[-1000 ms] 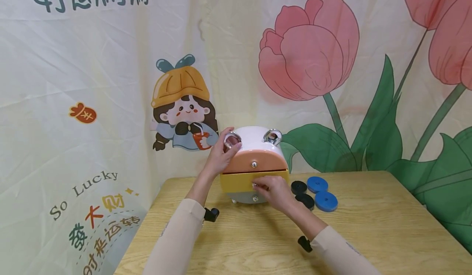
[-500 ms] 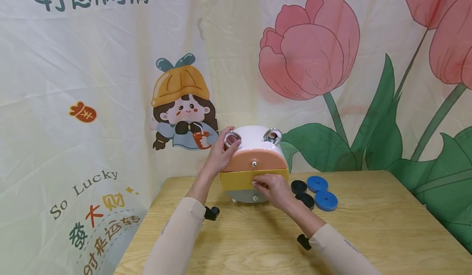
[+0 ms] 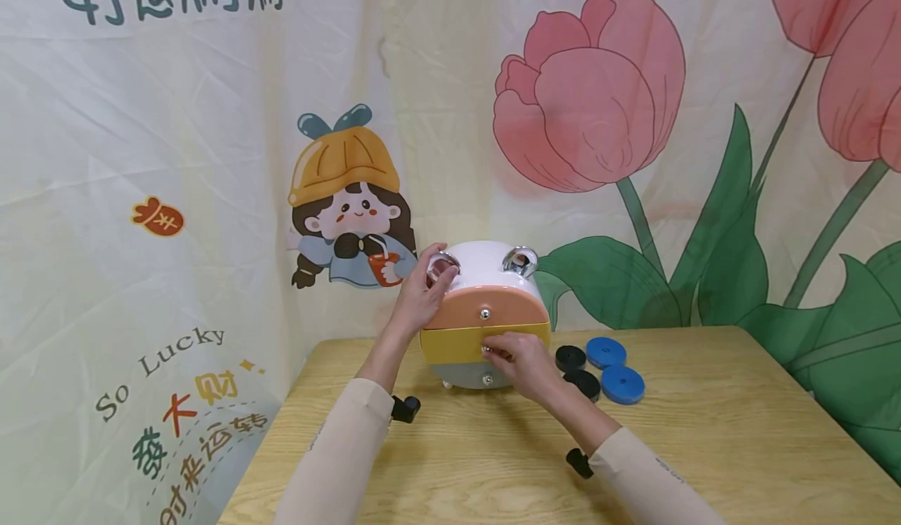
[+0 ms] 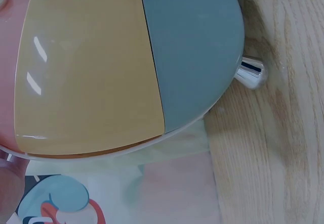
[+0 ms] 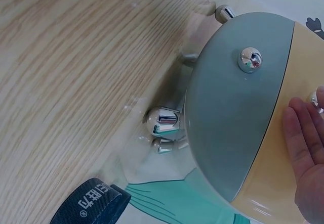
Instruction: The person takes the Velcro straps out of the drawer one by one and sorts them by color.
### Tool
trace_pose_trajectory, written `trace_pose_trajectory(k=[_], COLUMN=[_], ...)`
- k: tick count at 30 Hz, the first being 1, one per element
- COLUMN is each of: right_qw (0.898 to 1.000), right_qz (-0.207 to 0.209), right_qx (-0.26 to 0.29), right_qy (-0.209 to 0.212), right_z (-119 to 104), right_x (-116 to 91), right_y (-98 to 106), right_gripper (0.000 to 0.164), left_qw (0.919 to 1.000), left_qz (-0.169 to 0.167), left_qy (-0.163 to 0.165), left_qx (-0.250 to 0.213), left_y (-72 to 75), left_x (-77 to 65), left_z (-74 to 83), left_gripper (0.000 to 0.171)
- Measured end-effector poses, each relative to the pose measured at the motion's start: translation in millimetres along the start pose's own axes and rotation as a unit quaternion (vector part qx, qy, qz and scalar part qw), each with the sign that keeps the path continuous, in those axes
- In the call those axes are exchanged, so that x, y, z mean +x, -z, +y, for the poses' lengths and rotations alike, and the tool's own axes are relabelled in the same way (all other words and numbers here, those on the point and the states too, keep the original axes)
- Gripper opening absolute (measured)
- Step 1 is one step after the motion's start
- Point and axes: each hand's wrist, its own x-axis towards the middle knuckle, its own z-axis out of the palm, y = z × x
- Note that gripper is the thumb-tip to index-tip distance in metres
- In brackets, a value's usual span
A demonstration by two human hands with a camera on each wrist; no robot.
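A small rounded chest of drawers (image 3: 486, 263) stands on the table, white on top with silver ring ears. Its orange top drawer (image 3: 457, 307), yellow middle drawer (image 3: 450, 345) and grey-blue bottom drawer (image 4: 195, 52) have round silver knobs. My left hand (image 3: 422, 290) holds the chest at its left ring ear (image 3: 443, 263), thumb in front. With thumb and fingertips, my right hand (image 3: 524, 361) pinches the yellow drawer's knob (image 3: 486, 349); in the right wrist view its fingers (image 5: 304, 138) lie close to the yellow front. The yellow drawer sits flush or nearly flush.
Two black rolls (image 3: 570, 357) and two blue rolls (image 3: 622, 384) lie right of the chest on the wooden table (image 3: 493, 470). Printed cloth (image 3: 450, 118) hangs behind the table. Silver feet (image 5: 164, 121) hold the chest up.
The dark gap above the yellow drawer has closed as the right hand pushed the drawer in by its knob. The left hand stays on the ear.
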Motion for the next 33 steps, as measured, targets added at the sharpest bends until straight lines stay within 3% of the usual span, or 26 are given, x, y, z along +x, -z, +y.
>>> trace_pose_trajectory(k=[18, 27, 33], right_qw=[1.0, 1.0, 1.0], right_qz=[0.002, 0.0, 0.004], right_qx=[0.005, 0.0, -0.01], right_qy=[-0.003, -0.013, -0.009], right_z=[1.7, 0.7, 0.4], right_x=[0.5, 0.6, 1.3], right_y=[-1.9, -4.7, -3.6], right_gripper=[0.019, 0.019, 0.018], left_qw=[0.9999, 0.9967, 0.996], left_qz=[0.012, 0.059, 0.066], left_qy=[-0.008, -0.018, -0.021], left_qx=[-0.002, 0.053, 0.056], left_y=[-3.0, -11.5, -12.9], left_x=[-1.6, -3.9, -3.2], left_z=[-2.4, 1.5, 2.9], left_gripper=[0.065, 0.063, 0.056])
